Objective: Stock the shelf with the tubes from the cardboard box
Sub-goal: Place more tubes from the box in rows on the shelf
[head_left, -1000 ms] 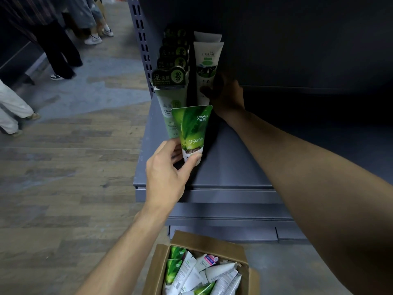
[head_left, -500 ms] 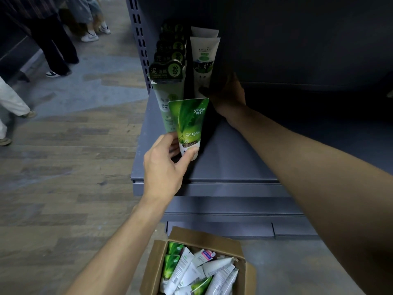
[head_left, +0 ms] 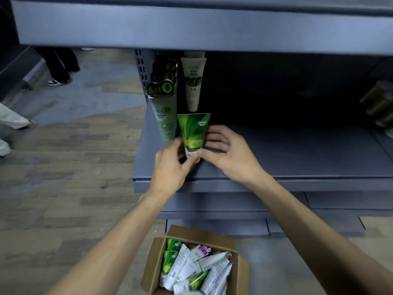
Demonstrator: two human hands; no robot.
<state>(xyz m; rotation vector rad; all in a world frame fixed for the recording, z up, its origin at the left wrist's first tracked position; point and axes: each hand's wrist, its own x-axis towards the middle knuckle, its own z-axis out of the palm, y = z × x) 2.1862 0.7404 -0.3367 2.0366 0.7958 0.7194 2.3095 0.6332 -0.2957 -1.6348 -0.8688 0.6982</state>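
back from the white tube (head_left: pixel 193 86) at twelve o'clock, the right hand (head_left: pixel 228 153) now joins the left hand (head_left: pixel 171 161) — both pinching the green tube (head_left: pixel 194 135) upright on the shelf (head_left: pixel 297 158), nearly placed — cardboard box (head_left: pixel 238 267) at six o'clock, plenty left.

Two hands (head_left: pixel 170 167), one cardboard box (head_left: pixel 153 273), one shelf (head_left: pixel 297 162).

Glossy green plastic tube (head_left: pixel 194 133) up front, catching light. Shelf (head_left: pixel 297 154) is smooth, matt grey painted metal. Box (head_left: pixel 153 271) near us: plain brown cardboard, matt. Floor (head_left: pixel 63 167) on the left looks like worn wood planks.
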